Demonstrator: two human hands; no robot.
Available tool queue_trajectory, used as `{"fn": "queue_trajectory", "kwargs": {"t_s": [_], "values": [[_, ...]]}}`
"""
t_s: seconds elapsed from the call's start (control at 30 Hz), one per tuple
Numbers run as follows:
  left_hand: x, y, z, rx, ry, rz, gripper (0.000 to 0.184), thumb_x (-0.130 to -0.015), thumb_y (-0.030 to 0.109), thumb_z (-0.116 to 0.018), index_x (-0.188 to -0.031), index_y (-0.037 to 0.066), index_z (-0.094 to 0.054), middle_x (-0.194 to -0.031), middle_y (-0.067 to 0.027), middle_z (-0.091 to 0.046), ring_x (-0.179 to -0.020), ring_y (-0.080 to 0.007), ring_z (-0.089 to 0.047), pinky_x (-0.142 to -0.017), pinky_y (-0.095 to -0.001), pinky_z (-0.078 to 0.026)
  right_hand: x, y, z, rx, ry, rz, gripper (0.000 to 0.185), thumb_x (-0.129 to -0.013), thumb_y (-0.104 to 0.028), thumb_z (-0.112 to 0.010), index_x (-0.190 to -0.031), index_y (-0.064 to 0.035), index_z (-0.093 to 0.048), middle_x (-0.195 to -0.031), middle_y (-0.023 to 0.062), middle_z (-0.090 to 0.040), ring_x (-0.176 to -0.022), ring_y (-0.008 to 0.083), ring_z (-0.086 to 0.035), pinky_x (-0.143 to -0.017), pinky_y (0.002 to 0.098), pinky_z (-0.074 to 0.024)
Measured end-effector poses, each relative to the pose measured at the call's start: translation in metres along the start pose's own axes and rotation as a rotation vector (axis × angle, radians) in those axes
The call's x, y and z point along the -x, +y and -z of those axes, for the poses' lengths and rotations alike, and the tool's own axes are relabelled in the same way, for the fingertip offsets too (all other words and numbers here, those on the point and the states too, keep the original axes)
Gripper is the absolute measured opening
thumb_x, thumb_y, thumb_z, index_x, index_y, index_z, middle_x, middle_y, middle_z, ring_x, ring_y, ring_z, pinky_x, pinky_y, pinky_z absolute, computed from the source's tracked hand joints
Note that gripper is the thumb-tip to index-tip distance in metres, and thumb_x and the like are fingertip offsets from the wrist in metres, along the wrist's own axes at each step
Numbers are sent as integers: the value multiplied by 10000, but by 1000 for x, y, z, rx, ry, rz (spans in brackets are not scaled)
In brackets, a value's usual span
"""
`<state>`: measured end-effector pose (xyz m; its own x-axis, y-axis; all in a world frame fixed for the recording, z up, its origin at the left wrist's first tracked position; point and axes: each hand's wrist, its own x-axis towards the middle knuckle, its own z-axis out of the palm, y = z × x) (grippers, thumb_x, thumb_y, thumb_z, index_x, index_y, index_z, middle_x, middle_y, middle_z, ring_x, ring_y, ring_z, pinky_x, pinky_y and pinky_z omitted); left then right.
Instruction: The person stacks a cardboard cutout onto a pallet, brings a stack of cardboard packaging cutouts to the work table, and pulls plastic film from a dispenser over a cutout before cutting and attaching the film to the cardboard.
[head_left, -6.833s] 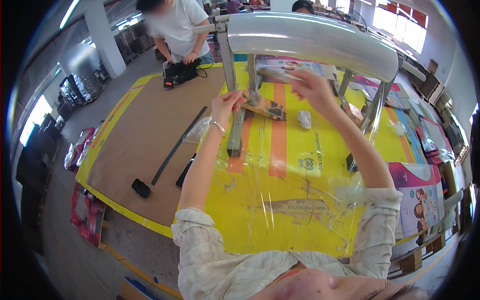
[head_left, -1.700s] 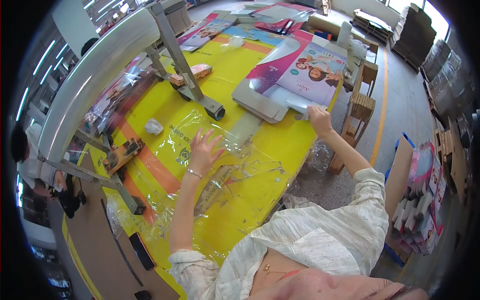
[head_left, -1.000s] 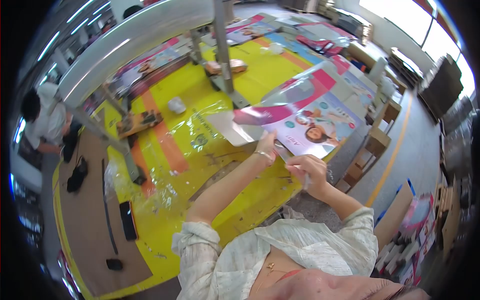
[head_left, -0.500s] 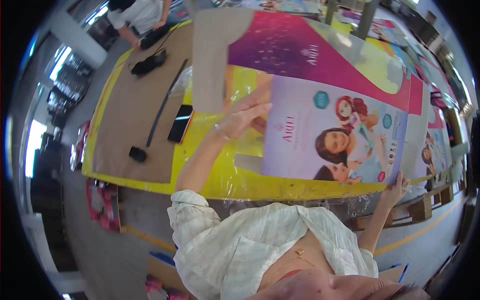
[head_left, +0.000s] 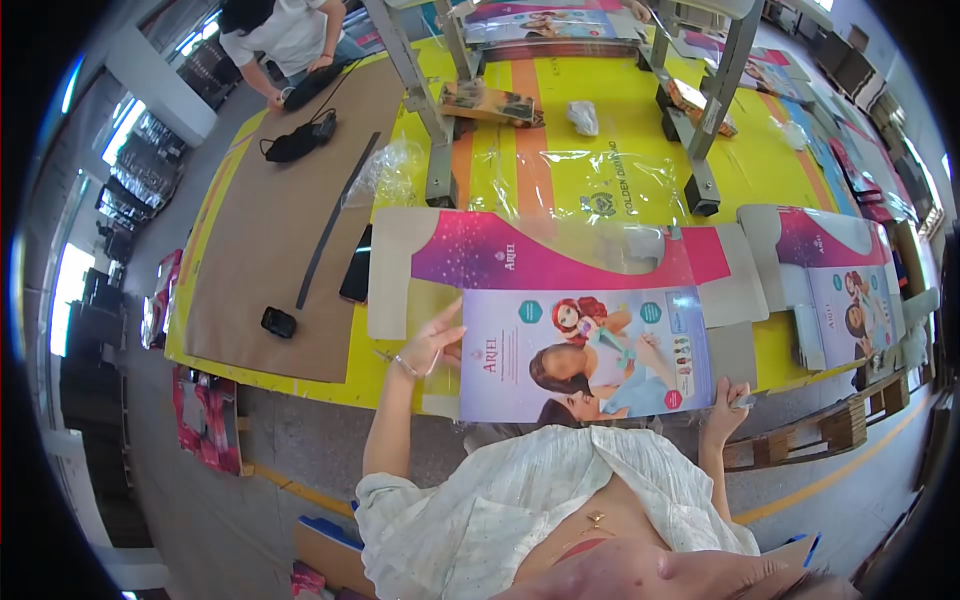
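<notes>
A flat printed carton blank [head_left: 590,350] lies in front of me near the table's front edge, pink and purple at the top with a curved clear window. Its lower panel shows people with a red-haired doll and faces up. My left hand [head_left: 432,342] pinches its left edge, fingers partly behind it. My right hand [head_left: 728,410] grips its lower right corner; something small and greyish shows at those fingers, too small to name. Right of it lies a similar printed carton blank [head_left: 845,300], with other blanks beneath or beside it.
A metal frame [head_left: 430,110] stands on the yellow-covered table [head_left: 400,380]. Crumpled clear plastic [head_left: 385,170], a phone [head_left: 357,265], a small black object [head_left: 279,321] and a dark strip [head_left: 335,225] lie left. Another person [head_left: 290,45] handles something black at the far left.
Both hands have brought the carton blank down and to the left, from raised and tilted to lower and flatter. The metal frame and the table behind it now show.
</notes>
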<state>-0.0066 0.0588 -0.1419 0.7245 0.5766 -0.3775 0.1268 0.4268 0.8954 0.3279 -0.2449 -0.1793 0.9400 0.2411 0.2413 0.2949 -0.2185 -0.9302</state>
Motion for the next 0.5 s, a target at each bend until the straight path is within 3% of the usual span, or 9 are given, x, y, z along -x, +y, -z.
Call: {"fn": "queue_trajectory", "kwargs": {"t_s": [0.2,0.37,0.5], "values": [[-10,-7,10,24,-29,-23,576,-823,143,-473,-1324,142,-188,-973,-100,-568,-700,-162,-607,-553,-278,-511,-4,-3,-6,-37,30,-8,336,-781,-6,-536,-607,-65,-254,-598,-23,-232,-574,96,-246,-522,218,-260],[-11,6,3,11,-84,29,600,-822,167,-477,-1330,149,-157,-952,-100,-569,-712,-187,-607,-563,-299,-514,-1,-1,-6,157,50,87,345,-753,-7,-565,-601,-63,-260,-580,-15,-244,-563,100,-241,-498,243,-247],[-14,9,4,-13,-75,84,596,-825,200,-474,-1328,134,-160,-968,-109,-563,-737,-203,-607,-585,-318,-518,4,14,-9,48,43,3,348,-748,-7,-570,-599,-66,-262,-582,-19,-241,-567,92,-239,-492,236,-237]]}}
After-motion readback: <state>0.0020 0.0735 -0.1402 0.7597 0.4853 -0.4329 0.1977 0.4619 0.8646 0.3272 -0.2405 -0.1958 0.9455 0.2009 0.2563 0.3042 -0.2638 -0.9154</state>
